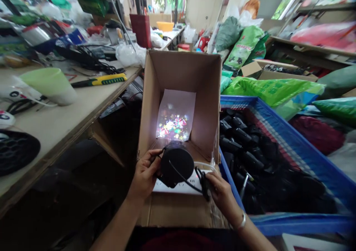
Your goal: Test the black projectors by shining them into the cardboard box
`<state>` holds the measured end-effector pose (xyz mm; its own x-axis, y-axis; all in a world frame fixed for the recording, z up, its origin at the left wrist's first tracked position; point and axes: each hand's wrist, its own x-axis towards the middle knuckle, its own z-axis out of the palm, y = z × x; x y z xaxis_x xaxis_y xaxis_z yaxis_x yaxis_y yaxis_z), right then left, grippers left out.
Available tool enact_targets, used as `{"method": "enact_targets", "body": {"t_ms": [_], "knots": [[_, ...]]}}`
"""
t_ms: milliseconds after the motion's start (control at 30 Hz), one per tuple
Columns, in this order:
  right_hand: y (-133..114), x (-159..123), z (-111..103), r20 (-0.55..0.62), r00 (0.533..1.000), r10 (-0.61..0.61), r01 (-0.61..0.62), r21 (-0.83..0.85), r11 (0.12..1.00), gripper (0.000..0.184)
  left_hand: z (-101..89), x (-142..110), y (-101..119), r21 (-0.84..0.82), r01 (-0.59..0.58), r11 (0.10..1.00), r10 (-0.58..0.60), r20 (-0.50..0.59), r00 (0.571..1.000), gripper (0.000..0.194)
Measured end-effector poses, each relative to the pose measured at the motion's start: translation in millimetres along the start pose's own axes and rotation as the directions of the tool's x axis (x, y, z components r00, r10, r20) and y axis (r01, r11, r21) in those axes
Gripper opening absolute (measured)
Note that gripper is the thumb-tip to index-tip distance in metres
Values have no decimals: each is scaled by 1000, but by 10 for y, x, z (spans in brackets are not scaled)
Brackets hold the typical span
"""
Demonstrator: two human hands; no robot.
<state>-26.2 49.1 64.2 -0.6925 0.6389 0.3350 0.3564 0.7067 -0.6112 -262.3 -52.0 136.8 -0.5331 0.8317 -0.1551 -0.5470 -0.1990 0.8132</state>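
Note:
My left hand (145, 175) grips a round black projector lamp (178, 164) by its left side, thumb and fingers closed on it. The lamp points into an open cardboard box (182, 63). Coloured spots of light glow on a white paper sheet (180, 99) inside the box. A black cable runs from the back of the lamp to the right. My right hand (221, 190) is closed around the bundled black cable (205, 186). Under the lamp lies a white power strip (182, 187), partly hidden by it, with a white cord leading off to the right.
A blue crate (306, 158) holding many black lamp parts stands on the right. Beside it lie green plastic bags (272, 89). On the left table (83, 106) are a pale green cup (48, 84), a yellow-and-black tool (108, 79) and tangled cables.

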Motion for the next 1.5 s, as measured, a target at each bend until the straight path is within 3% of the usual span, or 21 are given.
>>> {"method": "enact_targets", "body": {"t_ms": [133,433,733,1000,1233,1500], "knots": [[49,-41,81,-76,997,-17,16,-19,1000,19,-28,54,-73,39,2,999,-4,50,999,37],[81,45,-3,26,1000,12,-12,18,1000,11,-92,79,-88,127,-69,989,47,169,984,28],[70,29,42,2,1000,26,-26,17,1000,11,-29,20,-52,212,-138,967,80,262,962,26],[131,60,81,-100,995,1,2,34,999,17,53,-25,5,202,-109,973,57,246,967,29],[15,85,37,-94,993,65,-58,83,995,18,60,-91,-58,127,-16,992,-9,195,981,34],[-14,101,33,-141,985,102,-80,152,985,26,89,-112,-2,181,-52,982,14,203,979,33]]}}
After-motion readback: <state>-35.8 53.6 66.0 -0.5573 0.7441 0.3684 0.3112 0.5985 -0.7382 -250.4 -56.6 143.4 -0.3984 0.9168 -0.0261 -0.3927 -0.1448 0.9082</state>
